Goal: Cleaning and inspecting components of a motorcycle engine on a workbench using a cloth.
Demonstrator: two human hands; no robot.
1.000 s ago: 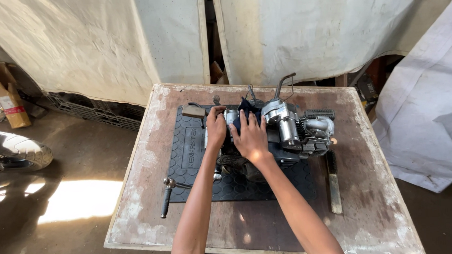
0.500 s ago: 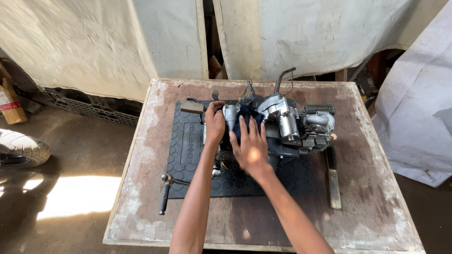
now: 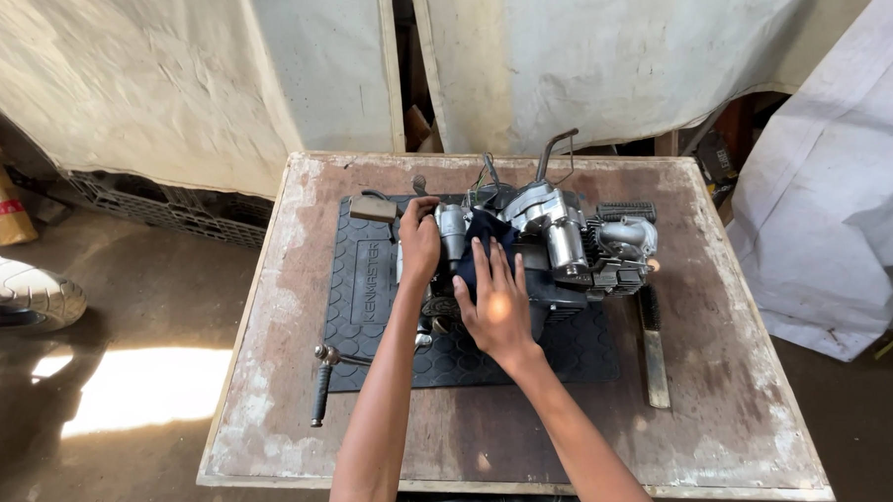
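Nearest the camera, two bare forearms reach out over a worn wooden surface (image 3: pixel 273 386). The right hand (image 3: pixel 495 304) lies flat with its fingers spread, pressing on a dark cloth (image 3: pixel 481 235) draped on a small engine (image 3: pixel 555 247); it grips nothing. The left hand (image 3: pixel 419 244) is curled around the engine's left end, just beside the right hand, though what exactly its fingers close on is hidden. The engine sits on a black rubber mat (image 3: pixel 369 293) in the middle of the surface. A black-handled lever (image 3: pixel 323 384) lies at the mat's left edge, and a flat metal bar (image 3: pixel 653 348) lies to the right. Beyond hang pale tarpaulins (image 3: pixel 598 58).
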